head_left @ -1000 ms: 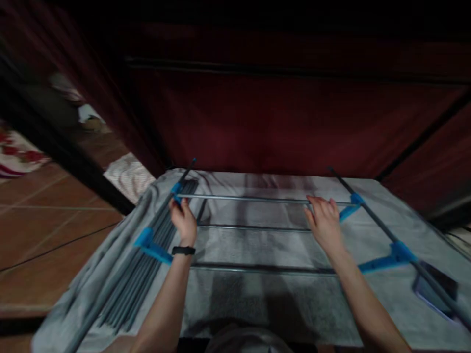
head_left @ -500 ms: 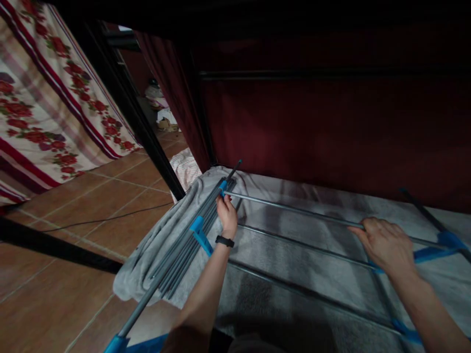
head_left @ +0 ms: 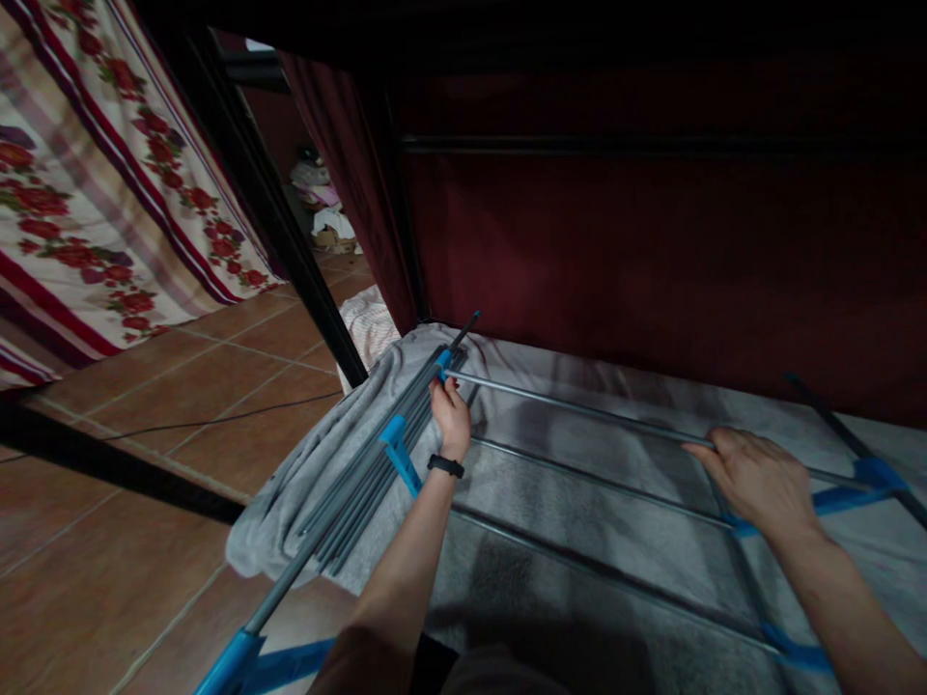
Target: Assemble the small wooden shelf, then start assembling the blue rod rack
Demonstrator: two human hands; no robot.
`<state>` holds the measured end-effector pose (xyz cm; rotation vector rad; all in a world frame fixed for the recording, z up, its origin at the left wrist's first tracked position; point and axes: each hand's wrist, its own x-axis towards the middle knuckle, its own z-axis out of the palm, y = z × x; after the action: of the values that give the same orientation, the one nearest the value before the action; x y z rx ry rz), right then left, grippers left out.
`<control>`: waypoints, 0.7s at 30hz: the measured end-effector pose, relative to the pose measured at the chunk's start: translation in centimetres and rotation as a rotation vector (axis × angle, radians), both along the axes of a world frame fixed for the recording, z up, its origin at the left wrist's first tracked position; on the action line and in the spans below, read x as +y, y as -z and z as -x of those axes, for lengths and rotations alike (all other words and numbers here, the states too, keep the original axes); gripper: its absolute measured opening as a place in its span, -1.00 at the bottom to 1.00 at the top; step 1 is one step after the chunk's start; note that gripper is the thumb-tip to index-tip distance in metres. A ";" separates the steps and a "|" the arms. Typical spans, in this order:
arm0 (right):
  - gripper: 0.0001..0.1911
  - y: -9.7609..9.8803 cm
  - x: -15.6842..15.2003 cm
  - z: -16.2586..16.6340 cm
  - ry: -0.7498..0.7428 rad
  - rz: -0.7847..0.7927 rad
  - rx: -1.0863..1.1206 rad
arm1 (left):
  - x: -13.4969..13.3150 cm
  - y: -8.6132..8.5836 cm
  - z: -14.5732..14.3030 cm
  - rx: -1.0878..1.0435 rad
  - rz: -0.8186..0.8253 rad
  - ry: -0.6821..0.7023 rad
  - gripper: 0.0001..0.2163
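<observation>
A frame of grey metal rods with blue plastic joints lies on a grey blanket point(head_left: 579, 502). My left hand point(head_left: 450, 417) grips the far cross rod point(head_left: 579, 407) at its left end, right by a blue joint point(head_left: 440, 363); a black band sits on that wrist. My right hand point(head_left: 757, 478) is closed over the same rod near its right end, beside another blue joint point(head_left: 865, 478). A bundle of loose grey rods point(head_left: 362, 492) lies along the blanket's left edge, under the frame's left side rod.
Dark red fabric walls point(head_left: 615, 251) with black poles rise behind and to the left. Brown floor tiles point(head_left: 145, 463) lie to the left, crossed by a thin cable. A flowered striped cloth point(head_left: 87, 193) hangs at far left. A white patterned cloth point(head_left: 366, 328) lies by the blanket's corner.
My view has swung left, bringing the floor and flowered cloth into sight. Both hands have stayed on the far cross rod, the left at its joint end.
</observation>
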<state>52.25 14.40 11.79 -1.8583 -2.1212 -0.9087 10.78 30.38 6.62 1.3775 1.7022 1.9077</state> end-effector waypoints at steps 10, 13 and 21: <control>-0.50 6.6 -5.6 5.7 -0.029 -0.326 0.421 | -7.7 -0.2 -1.6 -0.064 -0.089 -0.047 -0.75; -0.57 12.7 -9.1 8.7 -0.060 -0.229 0.537 | -10.3 -3.6 -4.3 -0.048 -0.151 0.035 -0.78; -0.66 20.7 -13.6 12.0 -0.104 -0.011 0.600 | -1.4 -22.1 -9.3 -0.028 -0.486 0.204 -0.77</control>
<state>40.27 0.78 -8.94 -1.7110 -1.8030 -0.2803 20.11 28.98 28.75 1.5983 1.0684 2.2923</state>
